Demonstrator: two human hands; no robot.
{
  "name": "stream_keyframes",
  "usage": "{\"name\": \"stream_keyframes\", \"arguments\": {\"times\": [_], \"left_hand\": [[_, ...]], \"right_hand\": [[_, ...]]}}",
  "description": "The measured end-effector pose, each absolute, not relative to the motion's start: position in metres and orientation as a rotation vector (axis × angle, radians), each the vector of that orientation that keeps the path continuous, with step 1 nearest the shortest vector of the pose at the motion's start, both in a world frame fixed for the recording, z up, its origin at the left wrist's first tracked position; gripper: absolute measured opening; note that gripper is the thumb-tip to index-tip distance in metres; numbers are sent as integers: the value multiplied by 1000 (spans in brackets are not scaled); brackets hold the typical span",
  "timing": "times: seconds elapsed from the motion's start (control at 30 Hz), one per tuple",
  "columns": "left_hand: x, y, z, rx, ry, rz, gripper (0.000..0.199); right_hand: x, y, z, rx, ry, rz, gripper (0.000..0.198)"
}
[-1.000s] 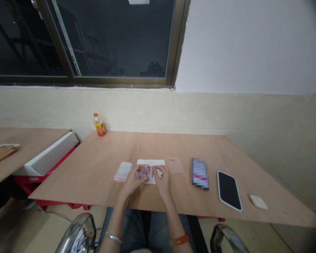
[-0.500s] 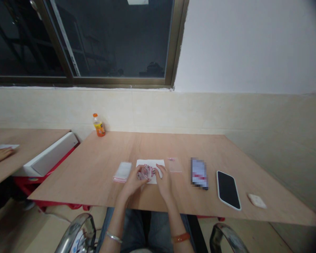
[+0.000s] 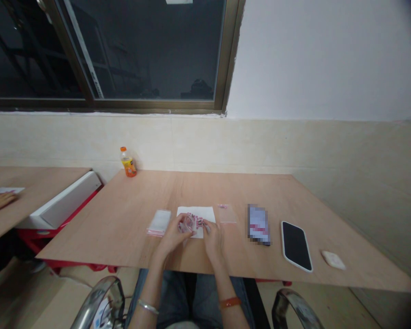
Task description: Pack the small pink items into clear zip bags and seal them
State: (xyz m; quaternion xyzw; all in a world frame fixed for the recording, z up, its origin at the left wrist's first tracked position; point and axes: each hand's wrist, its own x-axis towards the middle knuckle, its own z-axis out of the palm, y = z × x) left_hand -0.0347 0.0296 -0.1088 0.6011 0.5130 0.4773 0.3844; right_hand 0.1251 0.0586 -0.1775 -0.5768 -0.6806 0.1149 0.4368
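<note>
Small pink, bead-like pieces [image 3: 198, 221]: loosely clustered on the white rectangular paper sheet [image 3: 205, 211], between the two hands; single ones are too small to count.
Clear, round plastic container [image 3: 189, 223]: at the left side of the cluster, partly covered by fingers; pink shows in or through it, which of the two I cannot tell.
Left hand [image 3: 173, 235]: curled around the container, thumb on the near side, fingers on the far side; its grip has stayed much as it was.
Right hand [image 3: 213, 238]: thumb and fingertips drawn close together at the right edge of the pieces; whether one is pinched there, I cannot tell.
Just changed: the right fingertips have shifted slightly away from the container, leaving more of the pieces in view between the hands.
Meaning for the work: probably a small adjustment in handling the pieces, with the left hand steadying the container; no step looks finished.
Flat, clear plastic bag [image 3: 228, 216]: beside the paper on the wooden tabletop [image 3: 123, 228], a few pink bits near its far edge, touched by neither hand.
</note>
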Motion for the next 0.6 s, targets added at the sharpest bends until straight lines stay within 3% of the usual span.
{"name": "stream_keyframes", "arguments": {"times": [0.3, 0.43, 0.6], "left_hand": [[-34, 30, -106, 1532, 1331, 1223, 40], [-29, 32, -106, 1553, 1375, 1265, 36], [-23, 32, -108, 1614, 1370, 1279, 34]], "right_hand": [[126, 65, -176, -1344, -1322, 482, 29], [125, 61, -142, -1245, -1122, 539, 30], [118, 39, -95, -1112, -1309, 495, 22]]}}
